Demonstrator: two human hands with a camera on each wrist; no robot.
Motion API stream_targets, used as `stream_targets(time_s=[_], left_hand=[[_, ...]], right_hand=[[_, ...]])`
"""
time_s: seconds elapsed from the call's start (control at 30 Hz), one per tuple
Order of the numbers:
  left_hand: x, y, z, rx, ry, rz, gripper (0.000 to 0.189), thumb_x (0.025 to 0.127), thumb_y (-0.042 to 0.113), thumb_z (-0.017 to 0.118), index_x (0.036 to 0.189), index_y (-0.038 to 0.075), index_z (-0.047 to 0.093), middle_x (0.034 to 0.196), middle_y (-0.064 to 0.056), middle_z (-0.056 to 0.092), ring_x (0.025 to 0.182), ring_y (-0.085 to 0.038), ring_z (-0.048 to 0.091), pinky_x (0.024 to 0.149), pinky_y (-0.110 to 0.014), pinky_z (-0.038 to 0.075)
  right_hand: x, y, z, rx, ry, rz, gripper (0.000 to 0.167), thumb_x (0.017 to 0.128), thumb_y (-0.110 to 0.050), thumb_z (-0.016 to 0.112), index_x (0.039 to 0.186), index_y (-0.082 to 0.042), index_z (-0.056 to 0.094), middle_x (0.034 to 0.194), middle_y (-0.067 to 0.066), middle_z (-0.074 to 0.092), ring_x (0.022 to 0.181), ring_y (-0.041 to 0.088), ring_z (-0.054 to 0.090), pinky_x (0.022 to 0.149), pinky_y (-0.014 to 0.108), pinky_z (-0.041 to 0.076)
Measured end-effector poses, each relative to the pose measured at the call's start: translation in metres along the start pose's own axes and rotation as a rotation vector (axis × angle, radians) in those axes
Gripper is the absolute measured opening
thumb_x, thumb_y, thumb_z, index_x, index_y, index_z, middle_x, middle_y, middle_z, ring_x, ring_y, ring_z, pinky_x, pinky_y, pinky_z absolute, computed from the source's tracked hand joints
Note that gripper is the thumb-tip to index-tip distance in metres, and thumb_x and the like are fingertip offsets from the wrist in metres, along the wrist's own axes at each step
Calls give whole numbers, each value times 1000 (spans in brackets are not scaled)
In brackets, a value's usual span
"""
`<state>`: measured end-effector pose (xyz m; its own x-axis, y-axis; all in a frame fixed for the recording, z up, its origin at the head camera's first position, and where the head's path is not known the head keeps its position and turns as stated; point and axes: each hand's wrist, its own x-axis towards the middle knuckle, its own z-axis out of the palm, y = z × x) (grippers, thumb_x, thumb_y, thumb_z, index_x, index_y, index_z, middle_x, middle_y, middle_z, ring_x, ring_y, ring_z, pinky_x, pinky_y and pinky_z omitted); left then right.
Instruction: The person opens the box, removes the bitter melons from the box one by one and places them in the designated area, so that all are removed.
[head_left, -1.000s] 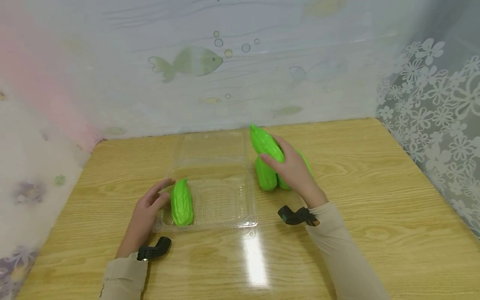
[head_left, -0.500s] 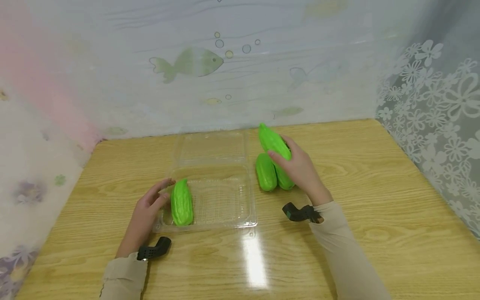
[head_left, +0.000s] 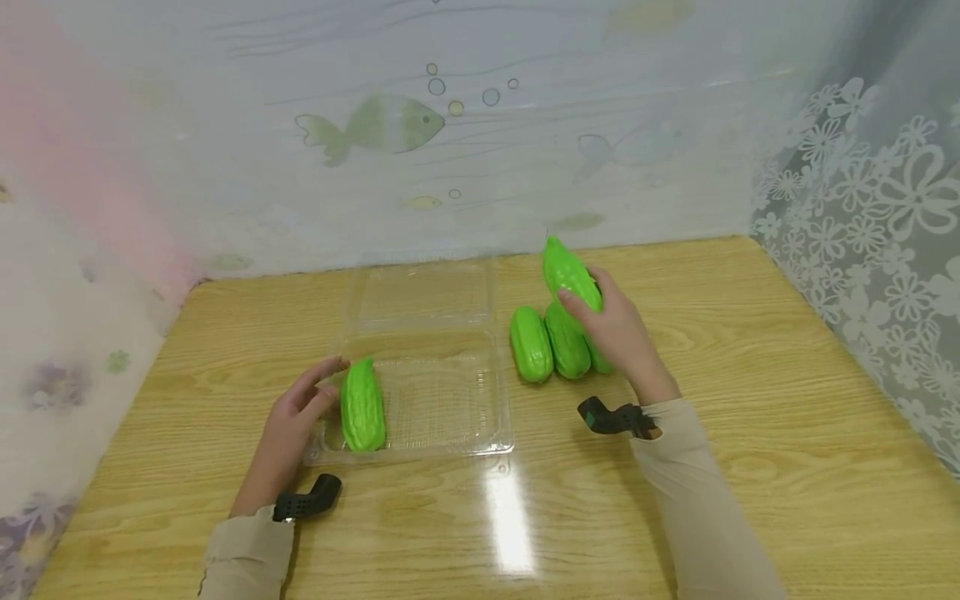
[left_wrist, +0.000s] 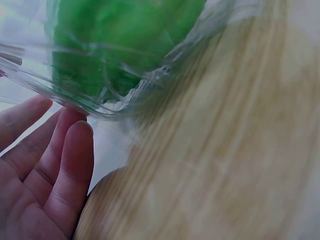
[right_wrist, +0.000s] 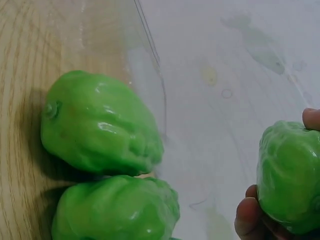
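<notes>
My right hand (head_left: 617, 329) grips a glossy green bitter melon (head_left: 572, 275), thumb on one side and fingers on the other, raised over the others. In the right wrist view this bitter melon (right_wrist: 290, 175) shows at the right edge between the fingertips. Below it on the table, three more bitter melons (head_left: 531, 346) lie side by side, the rightmost partly hidden by my hand. A clear plastic container (head_left: 442, 408) stands open to the left, with one bitter melon (head_left: 363, 407) along its left wall. My left hand (head_left: 294, 417) touches that wall with relaxed, extended fingers.
The container's hinged lid (head_left: 423, 296) lies folded back toward the wall. A pale curtain-like sheet (head_left: 495, 167) with fish drawings rises behind the wooden table (head_left: 750, 417). Black wrist cameras (head_left: 307, 497) sit at both cuffs.
My right hand has moved right and slightly away with the bitter melon, uncovering more of those on the table. The left hand and container have stayed put.
</notes>
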<state>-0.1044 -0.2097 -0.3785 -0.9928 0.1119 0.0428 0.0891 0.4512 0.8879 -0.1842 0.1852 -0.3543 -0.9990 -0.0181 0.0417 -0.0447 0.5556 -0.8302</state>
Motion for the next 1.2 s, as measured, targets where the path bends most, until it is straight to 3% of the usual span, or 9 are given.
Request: stream_targets(time_s=[0.27, 0.57, 0.9, 1.03, 1.2], left_hand=[[-7, -12, 6, -42, 12, 10, 40, 96, 22, 42, 135, 11, 39, 133, -7, 43, 92, -10, 51, 78, -23, 41], [-15, -20, 12, -60, 18, 0, 41, 96, 22, 41, 135, 12, 38, 133, -6, 43, 94, -10, 51, 79, -24, 41], [-24, -31, 20, -73, 30, -14, 41, 96, 23, 42, 135, 12, 39, 133, -6, 43, 93, -10, 51, 79, -22, 41], [-27, -36, 23, -71, 30, -29, 41, 96, 25, 41, 136, 15, 38, 133, -4, 43, 94, -11, 51, 80, -23, 40], [-28, -42, 24, -72, 29, -26, 41, 96, 27, 41, 136, 17, 38, 134, -1, 42, 97, -10, 50, 81, -22, 39]], right_hand=[[-2, 9, -2, -24, -10, 8, 78, 78, -68, 44, 139, -23, 26, 132, 8, 41, 114, 29, 43, 88, 50, 36], [-5, 17, -3, -68, -41, -38, 70, 81, -62, 46, 138, -25, 31, 127, 10, 45, 108, 29, 46, 84, 51, 38], [-7, 31, -8, -104, -62, -29, 74, 80, -63, 47, 138, -22, 30, 132, 10, 41, 115, 31, 42, 89, 51, 35], [-8, 35, -13, -91, -56, -19, 76, 80, -63, 47, 139, -19, 28, 133, 11, 40, 115, 30, 41, 90, 50, 35], [-10, 37, -19, -9, -61, 1, 73, 84, -58, 46, 142, -22, 19, 129, 14, 41, 106, 29, 46, 79, 47, 42]])
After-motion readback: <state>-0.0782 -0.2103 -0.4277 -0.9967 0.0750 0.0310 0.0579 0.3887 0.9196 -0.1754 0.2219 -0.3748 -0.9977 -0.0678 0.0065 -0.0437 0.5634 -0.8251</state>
